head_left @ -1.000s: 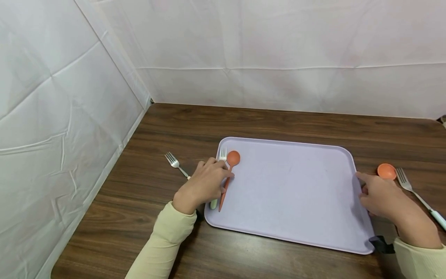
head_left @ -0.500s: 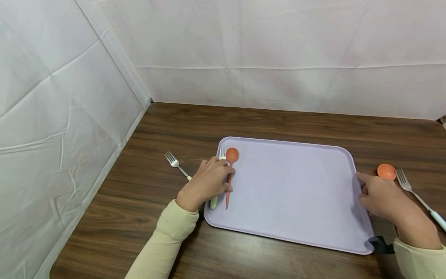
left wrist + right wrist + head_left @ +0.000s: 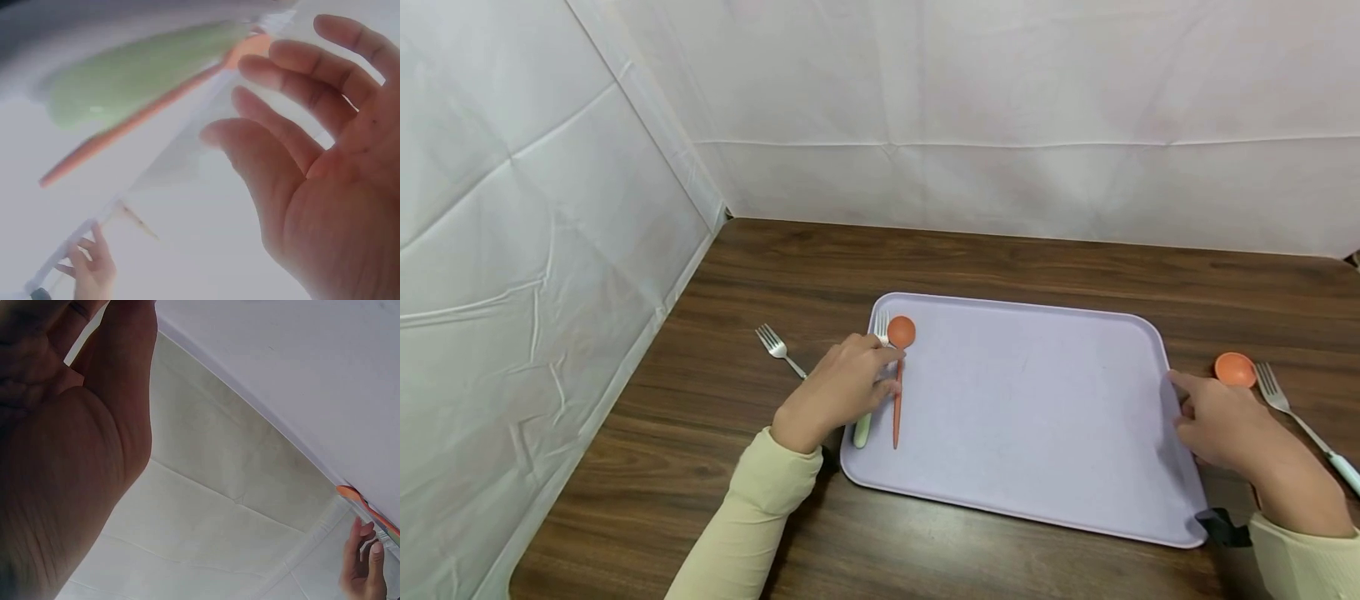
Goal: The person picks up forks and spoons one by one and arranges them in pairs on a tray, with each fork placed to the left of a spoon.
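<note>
An orange spoon (image 3: 901, 332) lies along the left side of a lilac tray (image 3: 1022, 400), beside a green-handled fork (image 3: 862, 431). My left hand (image 3: 842, 383) is over that fork, its fingertips right at the spoon's handle. In the left wrist view the left hand's fingers (image 3: 312, 94) are loosely bent and apart, with nothing between them and the thumb. At the tray's right rim, my right hand (image 3: 1228, 425) touches the edge with an extended finger. Part of the fork's length is hidden under the left hand.
Left of the tray, a second fork (image 3: 772, 342) lies on the brown table (image 3: 700, 467), partly covered by the left hand. Beyond the right hand are another orange spoon (image 3: 1235, 368) and a pale-handled fork (image 3: 1292, 408). White sheeting (image 3: 1000, 108) stands behind the table.
The orange spoon on the tray has turned from slanted to nearly straight, its handle end moving right, beside the fork. The left hand has drawn off it slightly. The right hand stays put.
</note>
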`<state>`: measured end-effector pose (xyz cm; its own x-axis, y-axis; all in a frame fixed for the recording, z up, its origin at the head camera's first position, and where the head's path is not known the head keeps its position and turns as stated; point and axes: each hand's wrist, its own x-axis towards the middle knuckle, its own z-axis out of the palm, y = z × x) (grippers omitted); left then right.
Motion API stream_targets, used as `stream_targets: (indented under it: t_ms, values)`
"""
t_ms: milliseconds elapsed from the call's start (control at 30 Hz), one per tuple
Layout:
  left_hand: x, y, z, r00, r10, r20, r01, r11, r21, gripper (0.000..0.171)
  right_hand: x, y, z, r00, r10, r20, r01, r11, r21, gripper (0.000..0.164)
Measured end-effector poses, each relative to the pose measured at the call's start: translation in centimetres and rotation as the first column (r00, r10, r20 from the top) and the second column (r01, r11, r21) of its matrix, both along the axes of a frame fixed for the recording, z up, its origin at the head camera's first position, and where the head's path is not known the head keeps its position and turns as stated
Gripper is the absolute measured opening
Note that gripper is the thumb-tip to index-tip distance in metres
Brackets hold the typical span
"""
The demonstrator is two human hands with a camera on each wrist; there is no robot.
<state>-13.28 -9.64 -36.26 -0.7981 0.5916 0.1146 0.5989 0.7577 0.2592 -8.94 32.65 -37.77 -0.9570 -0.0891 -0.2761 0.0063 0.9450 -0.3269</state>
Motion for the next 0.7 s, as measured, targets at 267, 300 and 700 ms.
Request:
stream_targets:
  t_ms: [267,300,700]
  values:
    - [-0.1,-1.2,1.3,0.985,0.136,0.102,-0.137,0.991,0.003,0.036,0.0,0.1,0.0,1.0,0.001,-0.005,-0.001,1.0,0.004,0.06]
    - [0.0,-1.4,1.5,0.982,0.15,0.118,-0.152,0.988,0.012,0.036,0.0,0.1,0.0,1.0,-0.001,-0.003,0.001,1.0,0.004,0.06]
    - [-0.2,-2.6,1.6,0.963,0.229,0.144,-0.231,0.973,-0.001,0.039,0.1,0.3,-0.2,1.0,0.001,-0.01,0.0,1.0,0.005,0.059]
